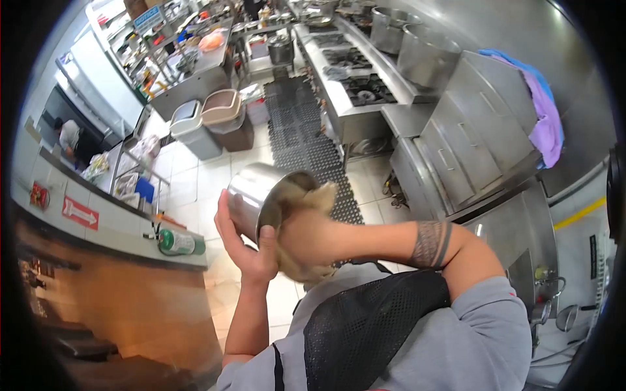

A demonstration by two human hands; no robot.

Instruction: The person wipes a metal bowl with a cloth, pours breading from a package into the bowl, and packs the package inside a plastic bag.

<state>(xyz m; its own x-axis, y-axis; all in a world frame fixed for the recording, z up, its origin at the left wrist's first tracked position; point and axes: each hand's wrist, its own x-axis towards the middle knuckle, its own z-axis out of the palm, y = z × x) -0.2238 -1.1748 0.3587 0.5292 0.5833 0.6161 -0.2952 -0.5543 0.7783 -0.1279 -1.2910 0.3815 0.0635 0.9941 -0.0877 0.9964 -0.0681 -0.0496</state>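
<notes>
Left hand clasps the metal pot from outside, apparently tilting it so the right hand, gripping a cloth, can reach the pot's mouth.

Floor: white square tiles. Black perforated mat runs along the aisle, upper centre of frame. Steel range stands right of the mat, burners on top. Right of frame: steel cabinet with handled panels; shiny steel wall behind. Upper left: steel worktable; blue-and-white notice sign; bright white panel. Left edge: pale low wall bearing red arrow sign. Lower left: orange-brown surface, blurred. Lighting bright, with glare on metal.
</notes>
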